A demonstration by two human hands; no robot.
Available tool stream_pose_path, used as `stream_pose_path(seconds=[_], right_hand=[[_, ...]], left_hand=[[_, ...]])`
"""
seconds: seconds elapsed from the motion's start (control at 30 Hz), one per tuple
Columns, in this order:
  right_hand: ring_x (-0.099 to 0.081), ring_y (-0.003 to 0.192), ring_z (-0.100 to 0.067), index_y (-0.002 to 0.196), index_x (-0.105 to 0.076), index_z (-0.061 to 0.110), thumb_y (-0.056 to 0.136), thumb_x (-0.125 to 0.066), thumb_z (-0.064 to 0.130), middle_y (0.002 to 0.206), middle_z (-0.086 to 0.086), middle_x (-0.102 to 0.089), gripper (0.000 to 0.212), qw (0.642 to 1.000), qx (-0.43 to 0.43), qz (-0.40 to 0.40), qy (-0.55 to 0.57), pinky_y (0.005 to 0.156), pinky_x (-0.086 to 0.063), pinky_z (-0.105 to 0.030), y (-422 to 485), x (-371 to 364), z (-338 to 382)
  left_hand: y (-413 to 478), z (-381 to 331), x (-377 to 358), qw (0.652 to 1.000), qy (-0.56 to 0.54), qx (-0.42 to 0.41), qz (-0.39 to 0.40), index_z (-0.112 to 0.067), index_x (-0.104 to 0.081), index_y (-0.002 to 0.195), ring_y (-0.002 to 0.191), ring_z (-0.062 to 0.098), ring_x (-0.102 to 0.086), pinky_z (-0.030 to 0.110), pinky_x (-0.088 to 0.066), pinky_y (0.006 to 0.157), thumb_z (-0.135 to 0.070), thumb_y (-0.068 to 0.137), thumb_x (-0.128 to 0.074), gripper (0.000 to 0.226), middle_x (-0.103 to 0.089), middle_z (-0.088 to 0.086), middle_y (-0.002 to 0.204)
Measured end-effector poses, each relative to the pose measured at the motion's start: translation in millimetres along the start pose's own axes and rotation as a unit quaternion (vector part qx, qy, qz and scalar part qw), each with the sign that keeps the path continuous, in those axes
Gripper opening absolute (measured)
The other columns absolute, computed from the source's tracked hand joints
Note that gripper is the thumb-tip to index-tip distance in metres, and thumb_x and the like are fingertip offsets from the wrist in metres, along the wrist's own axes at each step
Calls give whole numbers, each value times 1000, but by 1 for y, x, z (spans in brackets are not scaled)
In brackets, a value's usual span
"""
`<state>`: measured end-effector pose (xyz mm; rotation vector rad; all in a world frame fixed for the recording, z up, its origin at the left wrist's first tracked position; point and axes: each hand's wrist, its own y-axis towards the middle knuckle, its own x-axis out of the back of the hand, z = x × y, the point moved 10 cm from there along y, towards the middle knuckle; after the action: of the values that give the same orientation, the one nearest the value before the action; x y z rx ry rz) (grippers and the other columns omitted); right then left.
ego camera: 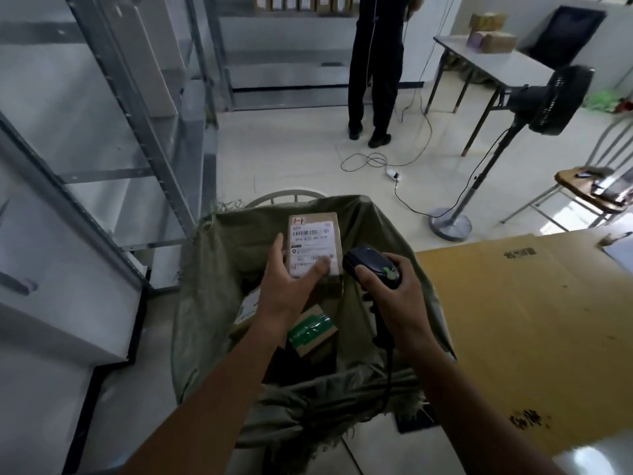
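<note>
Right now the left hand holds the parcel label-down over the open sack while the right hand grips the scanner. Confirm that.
Wrong in one respect: the head view shows the parcel with its label facing up, barcode visible. Otherwise yes: the left hand holds it over the open sack while the right hand grips the scanner.

A parcel (pixel 315 234) is being held over the sack (pixel 212 303) by the left hand (pixel 291 286), and a scanner (pixel 370 262) just to its right by the right hand (pixel 390 289). A box (pixel 313 332) is being kept inside the sack. Shelving (pixel 137 132) is being seen left of the sack, a cardboard sheet (pixel 531 320) right of it, and a fan (pixel 555 101) behind it.
</note>
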<state>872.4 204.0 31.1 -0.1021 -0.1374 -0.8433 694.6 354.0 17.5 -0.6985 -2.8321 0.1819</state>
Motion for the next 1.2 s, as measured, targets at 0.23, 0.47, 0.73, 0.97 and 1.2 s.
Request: stream_pose_path(seconds=[0.23,0.47,0.73,0.97,1.2], right_hand=[[-73,91,-26,114,-61,32,70,-83,57,104,-1,-72,55,999,-26,-22,-23,72,-59,-38,31,-15,-7],[-73,91,-21,116,-59,36,66,-79,65,108,3,-70,62,997,-50,17,-65,73,-58,-35,26,-20,-23],[-73,89,-21,115,-60,35,72,-82,56,107,4,-71,53,997,-40,43,-52,69,-56,-31,15,-1,-23],[-69,97,-6,123,-59,29,81,-85,42,112,9,-69,51,994,-6,108,-32,81,-61,-33,-1,9,-20],[-68,95,1,124,-59,27,81,-85,38,113,9,-69,51,981,44,189,-22,78,-57,-20,-36,-4,-10]], left_hand=[[49,17,12,996,84,10,8,-30,-39,156,142,18,-43,37,-40,114,-54,91,-71,76,-41,1,159],[48,44,-8,945,311,-47,85,-25,-43,155,152,20,-31,44,-28,124,-51,101,-57,61,-40,-1,161],[24,35,-32,904,414,-81,72,-29,-33,160,158,25,-12,49,-14,128,-59,101,-50,68,-31,-3,167],[-33,10,-31,891,447,-82,-5,-28,-33,160,159,26,-8,48,-8,127,-59,101,-50,69,-28,-3,168],[-107,19,-8,877,469,-59,-85,-27,-38,158,157,30,-16,54,-21,125,-61,99,-52,70,-33,0,166]])
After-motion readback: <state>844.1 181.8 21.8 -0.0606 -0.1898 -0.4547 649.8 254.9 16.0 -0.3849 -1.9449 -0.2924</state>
